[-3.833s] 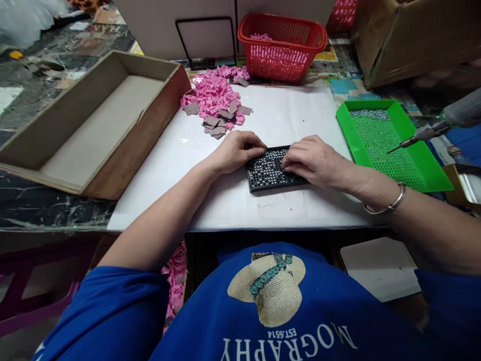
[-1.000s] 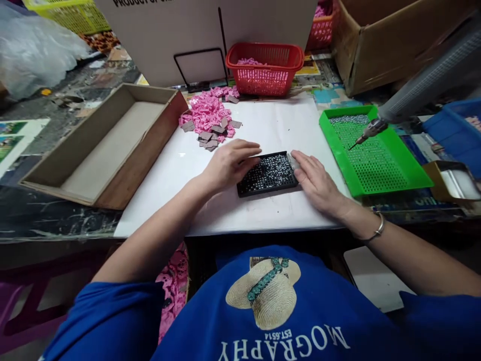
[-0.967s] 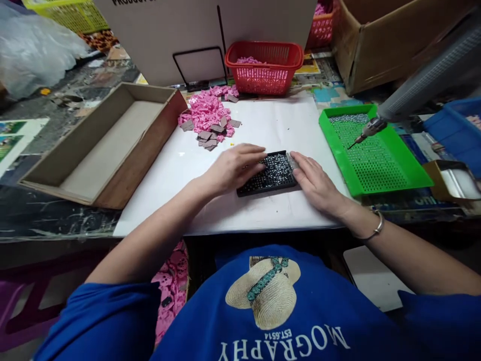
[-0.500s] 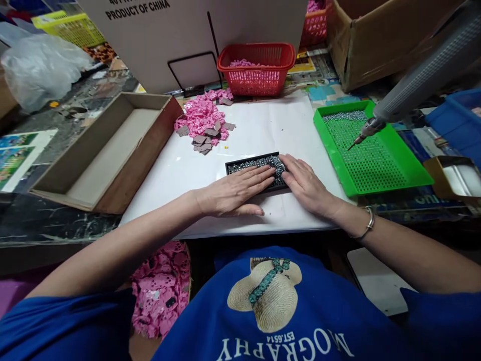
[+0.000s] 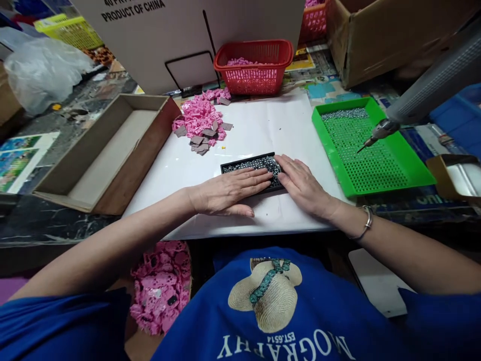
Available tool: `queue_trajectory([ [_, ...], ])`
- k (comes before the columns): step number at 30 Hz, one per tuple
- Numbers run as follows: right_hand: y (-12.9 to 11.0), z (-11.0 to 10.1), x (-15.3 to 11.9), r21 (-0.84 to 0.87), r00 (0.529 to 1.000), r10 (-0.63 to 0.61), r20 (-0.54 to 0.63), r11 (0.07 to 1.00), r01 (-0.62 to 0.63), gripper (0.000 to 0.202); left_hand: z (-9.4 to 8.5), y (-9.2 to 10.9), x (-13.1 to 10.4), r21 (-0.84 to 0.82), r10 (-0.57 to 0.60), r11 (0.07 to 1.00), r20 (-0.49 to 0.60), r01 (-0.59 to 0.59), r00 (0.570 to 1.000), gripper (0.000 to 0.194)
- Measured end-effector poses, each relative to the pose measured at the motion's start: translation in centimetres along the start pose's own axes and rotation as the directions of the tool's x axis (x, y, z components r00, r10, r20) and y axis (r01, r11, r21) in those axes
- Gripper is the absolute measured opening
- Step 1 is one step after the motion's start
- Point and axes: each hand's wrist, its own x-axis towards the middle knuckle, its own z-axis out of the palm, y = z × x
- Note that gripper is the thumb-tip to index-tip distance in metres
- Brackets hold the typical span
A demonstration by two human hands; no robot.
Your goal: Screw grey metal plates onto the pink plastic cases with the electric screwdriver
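Observation:
A shallow black tray (image 5: 248, 161) full of small silvery screws (image 5: 259, 164) lies on the white work surface (image 5: 210, 228) in front of me. My left hand (image 5: 233, 190) rests flat across the tray's near side, fingers stretched out over the screws and thumb apart on the near side. At the tray's right end is my right hand (image 5: 306, 188), its extended fingers touching the tray's end and the screws there. Neither hand grips anything that I can see. The near left part of the tray is hidden under my left hand.
Pink plastic parts (image 5: 197, 115) with grey flat pieces are heaped behind the tray, near a red basket (image 5: 251, 80). An open cardboard box (image 5: 139, 145) stands left. At right, a powered screwdriver (image 5: 413, 108) hangs over a green perforated tray (image 5: 409, 175) holding more screws.
Both hands and the black tray have shifted slightly left in view. My left hand still lies flat over the screws. The screwdriver appears a little further right.

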Motion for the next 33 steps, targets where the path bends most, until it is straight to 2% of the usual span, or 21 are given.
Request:
queue_trajectory([
  [5,-0.1,-0.1,0.0,0.002,1.000,0.023,0.016,1.000,-0.024,0.064,0.2,-1.1,0.8,0.024,0.039,0.999,-0.006,-0.038,0.999,0.086],
  [12,0.0,0.0,0.0,-0.024,1.000,-0.008,0.012,1.000,0.009,0.061,0.9,-1.7,-0.4,0.045,-0.032,0.998,-0.142,0.039,0.989,0.089],
  [18,0.2,-0.1,0.0,0.000,1.000,-0.016,0.014,1.000,0.016,0.061,1.3,-0.9,1.6,0.013,-0.082,0.996,-0.140,0.085,0.987,0.091],
  [22,0.0,-0.1,-0.1,0.009,1.000,-0.020,0.017,1.000,0.019,0.061,0.6,0.5,0.7,-0.019,-0.035,0.999,-0.060,0.034,0.998,0.082],
  [24,-0.1,-0.2,-0.1,0.010,1.000,-0.020,0.017,1.000,0.020,0.061,0.2,0.7,-0.3,-0.021,-0.026,0.999,-0.053,0.025,0.998,0.079],
  [28,-0.1,-0.2,0.0,0.008,1.000,-0.014,0.018,1.000,0.014,0.061,0.3,0.2,-0.4,0.015,-0.087,0.996,-0.134,0.090,0.987,0.081],
  [33,0.0,-0.2,0.0,0.007,1.000,-0.016,0.015,1.000,0.016,0.062,1.2,-0.1,2.0,0.066,-0.181,0.978,-0.199,0.198,0.963,0.083],
])
